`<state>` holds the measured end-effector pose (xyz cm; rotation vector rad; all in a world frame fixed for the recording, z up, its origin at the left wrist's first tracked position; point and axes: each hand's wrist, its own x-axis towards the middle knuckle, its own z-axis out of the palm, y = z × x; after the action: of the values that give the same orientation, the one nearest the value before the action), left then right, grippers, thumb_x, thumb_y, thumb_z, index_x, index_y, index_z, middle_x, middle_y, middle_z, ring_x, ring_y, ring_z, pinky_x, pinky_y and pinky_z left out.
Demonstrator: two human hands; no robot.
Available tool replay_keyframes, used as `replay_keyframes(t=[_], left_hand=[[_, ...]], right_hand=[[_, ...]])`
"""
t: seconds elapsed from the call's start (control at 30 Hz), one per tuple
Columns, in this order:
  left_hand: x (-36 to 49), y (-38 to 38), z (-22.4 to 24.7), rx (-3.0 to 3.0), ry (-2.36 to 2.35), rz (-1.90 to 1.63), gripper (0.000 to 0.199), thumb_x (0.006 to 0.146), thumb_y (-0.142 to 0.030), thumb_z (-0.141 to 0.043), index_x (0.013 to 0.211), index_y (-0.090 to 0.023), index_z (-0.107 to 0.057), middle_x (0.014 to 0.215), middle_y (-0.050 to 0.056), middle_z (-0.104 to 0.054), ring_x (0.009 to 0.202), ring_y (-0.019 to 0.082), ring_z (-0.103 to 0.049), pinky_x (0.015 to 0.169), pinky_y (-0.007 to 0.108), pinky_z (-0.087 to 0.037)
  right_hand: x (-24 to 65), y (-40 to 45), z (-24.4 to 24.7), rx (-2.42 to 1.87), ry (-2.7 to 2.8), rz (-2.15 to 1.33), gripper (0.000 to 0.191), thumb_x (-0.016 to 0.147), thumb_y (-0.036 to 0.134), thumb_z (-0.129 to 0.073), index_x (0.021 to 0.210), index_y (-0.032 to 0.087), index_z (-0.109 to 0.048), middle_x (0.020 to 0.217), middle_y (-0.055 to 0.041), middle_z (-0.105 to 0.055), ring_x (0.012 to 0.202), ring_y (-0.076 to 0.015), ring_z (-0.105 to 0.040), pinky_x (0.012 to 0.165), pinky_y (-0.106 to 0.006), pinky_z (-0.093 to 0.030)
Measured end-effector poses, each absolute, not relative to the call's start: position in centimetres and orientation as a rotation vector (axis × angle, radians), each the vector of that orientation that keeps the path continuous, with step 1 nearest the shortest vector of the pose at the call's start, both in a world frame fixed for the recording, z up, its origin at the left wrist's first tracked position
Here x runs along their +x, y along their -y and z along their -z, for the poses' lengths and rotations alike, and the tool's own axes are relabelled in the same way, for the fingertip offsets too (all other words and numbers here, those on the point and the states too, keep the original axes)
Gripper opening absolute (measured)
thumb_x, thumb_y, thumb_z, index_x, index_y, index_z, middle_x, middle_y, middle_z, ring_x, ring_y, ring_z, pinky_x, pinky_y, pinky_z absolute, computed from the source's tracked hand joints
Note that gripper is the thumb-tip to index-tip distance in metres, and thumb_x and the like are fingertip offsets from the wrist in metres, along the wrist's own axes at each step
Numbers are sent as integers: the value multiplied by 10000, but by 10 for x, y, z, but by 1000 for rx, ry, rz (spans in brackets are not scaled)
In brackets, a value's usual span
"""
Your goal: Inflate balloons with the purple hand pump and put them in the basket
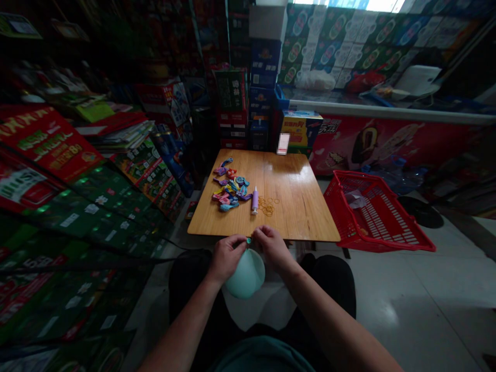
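Pale wooden tabletop (302, 201), glossy, in a dim stockroom-like space with pale tiled floor (391, 294). Inflated mint balloon (248, 276) off the near edge, between the thighs. Left hand (226, 258) pinches its neck; right hand (273, 248) has fingers bunched just beside the neck, can't tell if gripping anything. On the wood: flat balloons (231, 194), lilac pump (254, 201), rubber bands (267, 207). Red basket (346, 225) on the floor, right. Behind: stacked blue cartons (264, 64) with white Chinese characters, yellow box (298, 129) with red print, chest freezer (411, 139) with ice-cream pictures. Left: green cartons (70, 217); red carton (50, 137) bears Chinese lettering and an "8"; most text too blurred to read.
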<state>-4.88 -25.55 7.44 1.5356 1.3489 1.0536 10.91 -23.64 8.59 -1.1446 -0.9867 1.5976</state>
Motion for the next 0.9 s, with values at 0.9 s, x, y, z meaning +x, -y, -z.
replay_keyframes(t=[0.9], left_hand=[[-55, 256, -83, 1558, -1232, -1157, 170, 853, -334, -661, 894, -203, -762, 924, 69, -752, 874, 213, -696, 833, 313, -531]], right_hand=[[114, 221, -85, -1428, 1333, -1700, 234, 788, 329, -603, 627, 177, -528, 514, 58, -436, 445, -74, -357, 432, -227, -224]])
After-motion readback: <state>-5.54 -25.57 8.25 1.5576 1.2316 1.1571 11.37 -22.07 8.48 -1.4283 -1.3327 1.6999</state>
